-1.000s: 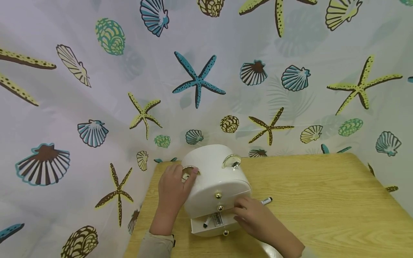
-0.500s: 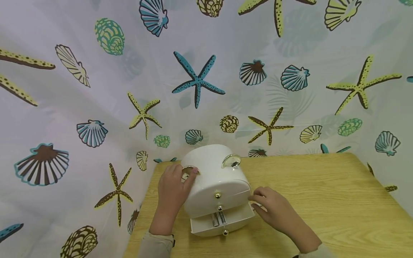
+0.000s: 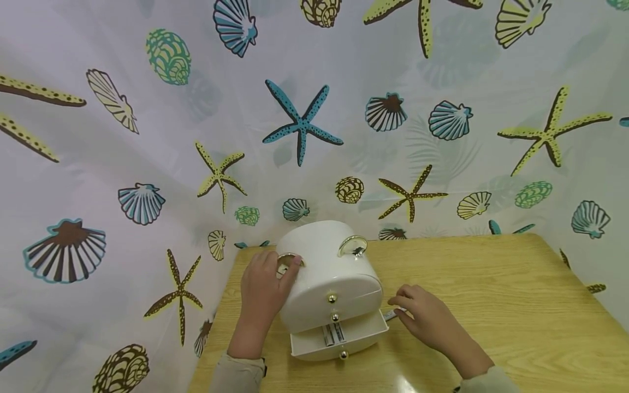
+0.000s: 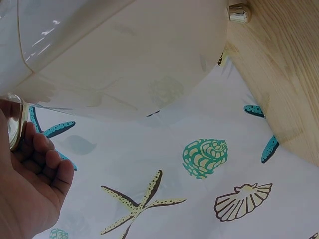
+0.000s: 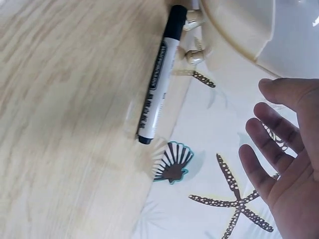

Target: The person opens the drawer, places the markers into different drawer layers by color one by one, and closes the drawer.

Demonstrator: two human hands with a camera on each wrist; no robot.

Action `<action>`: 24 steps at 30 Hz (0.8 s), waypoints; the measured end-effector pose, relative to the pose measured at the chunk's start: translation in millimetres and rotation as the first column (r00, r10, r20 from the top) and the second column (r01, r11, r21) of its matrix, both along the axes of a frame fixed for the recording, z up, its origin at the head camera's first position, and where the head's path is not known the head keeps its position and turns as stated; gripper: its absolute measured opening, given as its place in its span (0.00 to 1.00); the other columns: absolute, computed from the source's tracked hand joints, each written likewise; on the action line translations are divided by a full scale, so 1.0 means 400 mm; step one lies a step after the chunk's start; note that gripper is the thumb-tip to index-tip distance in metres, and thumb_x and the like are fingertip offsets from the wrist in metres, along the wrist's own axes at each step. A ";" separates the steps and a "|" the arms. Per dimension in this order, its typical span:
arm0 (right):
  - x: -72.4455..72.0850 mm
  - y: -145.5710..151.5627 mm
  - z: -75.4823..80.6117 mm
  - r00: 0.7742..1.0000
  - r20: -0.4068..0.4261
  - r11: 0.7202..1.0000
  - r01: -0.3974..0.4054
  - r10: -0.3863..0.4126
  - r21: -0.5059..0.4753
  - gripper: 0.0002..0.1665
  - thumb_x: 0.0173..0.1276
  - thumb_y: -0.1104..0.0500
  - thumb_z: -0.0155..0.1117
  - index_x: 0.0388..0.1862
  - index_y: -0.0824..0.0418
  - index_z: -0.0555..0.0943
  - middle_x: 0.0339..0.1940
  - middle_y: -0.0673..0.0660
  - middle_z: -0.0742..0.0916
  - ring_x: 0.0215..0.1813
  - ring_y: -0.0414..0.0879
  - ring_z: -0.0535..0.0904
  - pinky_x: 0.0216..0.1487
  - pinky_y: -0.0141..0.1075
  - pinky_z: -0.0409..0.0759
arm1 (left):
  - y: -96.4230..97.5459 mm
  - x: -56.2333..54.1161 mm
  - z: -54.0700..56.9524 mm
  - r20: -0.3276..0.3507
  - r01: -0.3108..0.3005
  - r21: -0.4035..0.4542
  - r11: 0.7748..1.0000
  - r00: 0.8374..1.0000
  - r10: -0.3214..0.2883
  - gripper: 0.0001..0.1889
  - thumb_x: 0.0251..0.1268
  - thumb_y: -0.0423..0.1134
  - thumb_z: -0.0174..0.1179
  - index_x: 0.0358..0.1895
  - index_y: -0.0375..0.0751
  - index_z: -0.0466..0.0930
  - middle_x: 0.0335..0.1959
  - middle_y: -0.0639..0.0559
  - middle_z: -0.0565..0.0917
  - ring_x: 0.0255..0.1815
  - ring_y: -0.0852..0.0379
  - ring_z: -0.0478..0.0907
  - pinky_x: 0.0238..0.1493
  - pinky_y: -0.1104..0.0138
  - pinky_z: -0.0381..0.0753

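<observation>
A white rounded storage box [image 3: 319,254] with gold knobs stands on the table, its bottom drawer [image 3: 363,330] pulled out. Two white markers [image 3: 328,334] lie side by side inside that drawer. My left hand [image 3: 265,284] grips the gold-rimmed left handle [image 4: 17,122] on the box's top, fingers curled at the loop. Just right of the drawer, another marker [image 5: 159,84], white with a black cap, lies on the wood. Beside it is my right hand [image 3: 427,322], its fingers loosely bent and apart from the marker in the right wrist view [image 5: 294,144].
The wooden table [image 3: 491,289] extends to the right of the box. A second gold-rimmed handle [image 3: 352,245] sticks up from the box's right side. Behind the table hangs a white curtain [image 3: 334,180] printed with starfish and shells.
My right hand has moved from over the open drawer to the right, beside the marker on the table. In the drawer, two markers now lie parallel. My left hand stays on the handle.
</observation>
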State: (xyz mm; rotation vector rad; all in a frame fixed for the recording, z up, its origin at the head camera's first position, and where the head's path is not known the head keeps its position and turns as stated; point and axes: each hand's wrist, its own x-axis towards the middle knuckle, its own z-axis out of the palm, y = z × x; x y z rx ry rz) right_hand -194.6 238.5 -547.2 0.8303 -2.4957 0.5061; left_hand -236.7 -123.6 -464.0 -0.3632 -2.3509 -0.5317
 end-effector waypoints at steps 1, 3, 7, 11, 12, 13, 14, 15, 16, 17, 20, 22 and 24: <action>-0.001 0.002 -0.004 1.000 0.015 1.000 0.009 -0.009 0.008 0.15 0.60 0.64 0.83 0.44 0.51 0.89 0.42 0.46 0.86 0.41 0.38 0.81 0.38 0.32 0.81 | 0.000 0.000 0.000 0.002 -0.001 0.000 1.000 1.000 0.001 0.28 0.76 0.61 0.61 0.23 0.45 0.66 0.22 0.55 0.69 0.25 0.57 0.63 0.25 0.66 0.63; -0.004 0.006 -0.011 0.999 0.039 1.000 0.023 -0.024 0.020 0.15 0.60 0.63 0.82 0.44 0.51 0.89 0.42 0.46 0.85 0.41 0.38 0.81 0.38 0.32 0.81 | 0.000 -0.001 0.000 0.006 -0.002 -0.002 1.000 1.000 0.002 0.28 0.76 0.61 0.61 0.23 0.45 0.66 0.22 0.55 0.69 0.25 0.57 0.63 0.25 0.67 0.63; -0.010 0.013 -0.023 0.998 0.062 0.999 0.032 -0.033 0.023 0.14 0.61 0.63 0.82 0.44 0.52 0.89 0.43 0.46 0.86 0.41 0.39 0.80 0.37 0.31 0.80 | 0.000 -0.001 0.001 0.009 -0.003 -0.002 1.000 1.000 0.003 0.28 0.76 0.61 0.61 0.23 0.46 0.66 0.22 0.55 0.69 0.25 0.57 0.63 0.25 0.67 0.62; -0.018 0.016 -0.034 0.996 0.082 0.999 0.037 -0.038 0.019 0.13 0.62 0.64 0.81 0.43 0.53 0.89 0.42 0.47 0.86 0.40 0.39 0.79 0.35 0.31 0.79 | 0.001 -0.001 0.003 0.009 0.000 0.000 1.000 1.000 0.000 0.28 0.76 0.61 0.61 0.23 0.45 0.66 0.22 0.55 0.68 0.25 0.57 0.63 0.25 0.67 0.62; -0.020 0.016 -0.037 0.995 0.092 0.999 0.041 -0.043 0.022 0.13 0.62 0.64 0.81 0.43 0.53 0.89 0.42 0.47 0.86 0.40 0.40 0.79 0.35 0.31 0.79 | 0.001 -0.001 0.003 0.008 0.001 0.001 1.000 1.000 -0.001 0.28 0.76 0.61 0.61 0.23 0.45 0.66 0.22 0.55 0.68 0.25 0.57 0.63 0.25 0.67 0.62; -0.023 0.016 -0.040 0.993 0.104 0.999 0.044 -0.047 0.026 0.12 0.62 0.64 0.81 0.43 0.53 0.90 0.43 0.47 0.86 0.40 0.40 0.79 0.35 0.31 0.79 | 0.001 -0.001 0.004 0.008 0.003 0.002 1.000 1.000 -0.003 0.28 0.76 0.60 0.61 0.23 0.45 0.66 0.22 0.55 0.68 0.25 0.57 0.63 0.25 0.67 0.62; -0.025 0.017 -0.043 0.992 0.115 0.998 0.048 -0.052 0.031 0.12 0.62 0.64 0.81 0.43 0.53 0.90 0.43 0.47 0.86 0.40 0.40 0.79 0.35 0.32 0.80 | 0.001 0.000 0.004 0.007 0.004 0.004 1.000 1.000 -0.004 0.28 0.76 0.60 0.61 0.23 0.45 0.66 0.22 0.55 0.68 0.25 0.57 0.63 0.25 0.67 0.62; -0.027 0.017 -0.045 0.991 0.126 0.998 0.051 -0.055 0.034 0.12 0.63 0.65 0.80 0.43 0.53 0.90 0.43 0.47 0.86 0.40 0.40 0.80 0.36 0.32 0.80 | 0.001 0.000 0.005 0.007 0.004 0.005 1.000 1.000 -0.004 0.28 0.76 0.60 0.62 0.23 0.45 0.66 0.22 0.55 0.68 0.25 0.57 0.63 0.25 0.66 0.62; -0.030 0.017 -0.048 0.989 0.134 0.998 0.052 -0.057 0.037 0.12 0.63 0.65 0.80 0.43 0.53 0.90 0.42 0.47 0.87 0.40 0.40 0.80 0.36 0.32 0.80 | 0.001 0.000 0.005 0.007 0.004 0.005 1.000 1.000 -0.004 0.28 0.76 0.60 0.62 0.23 0.45 0.66 0.22 0.55 0.68 0.25 0.57 0.63 0.25 0.66 0.62; -0.032 0.017 -0.050 0.988 0.139 0.998 0.053 -0.059 0.042 0.12 0.63 0.65 0.80 0.43 0.53 0.90 0.42 0.47 0.87 0.40 0.41 0.80 0.37 0.33 0.81 | 0.002 0.000 0.005 0.007 0.003 0.006 1.000 1.000 -0.003 0.28 0.76 0.60 0.62 0.23 0.45 0.66 0.22 0.55 0.69 0.25 0.57 0.63 0.25 0.66 0.63; -0.037 0.019 -0.058 0.986 0.151 0.997 0.057 -0.064 0.046 0.12 0.63 0.65 0.79 0.44 0.55 0.90 0.42 0.48 0.87 0.40 0.41 0.80 0.37 0.34 0.81 | 0.003 0.000 0.005 0.009 0.003 0.008 1.000 1.000 -0.003 0.28 0.76 0.60 0.62 0.23 0.45 0.66 0.22 0.55 0.69 0.25 0.56 0.64 0.25 0.66 0.63; -0.042 0.020 -0.066 0.986 0.152 0.997 0.059 -0.066 0.048 0.12 0.63 0.66 0.79 0.45 0.55 0.90 0.42 0.48 0.87 0.41 0.42 0.81 0.38 0.34 0.82 | 0.004 0.000 0.005 0.011 0.002 0.007 1.000 1.000 -0.002 0.28 0.76 0.60 0.61 0.23 0.45 0.66 0.22 0.54 0.69 0.25 0.56 0.64 0.26 0.66 0.63; -0.048 0.020 -0.075 0.985 0.158 0.997 0.056 -0.063 0.047 0.12 0.63 0.66 0.78 0.45 0.56 0.90 0.43 0.48 0.87 0.42 0.42 0.82 0.39 0.35 0.83 | 0.004 0.000 0.006 0.013 0.000 0.007 1.000 1.000 0.000 0.28 0.76 0.60 0.61 0.23 0.44 0.67 0.22 0.54 0.69 0.25 0.56 0.64 0.25 0.66 0.63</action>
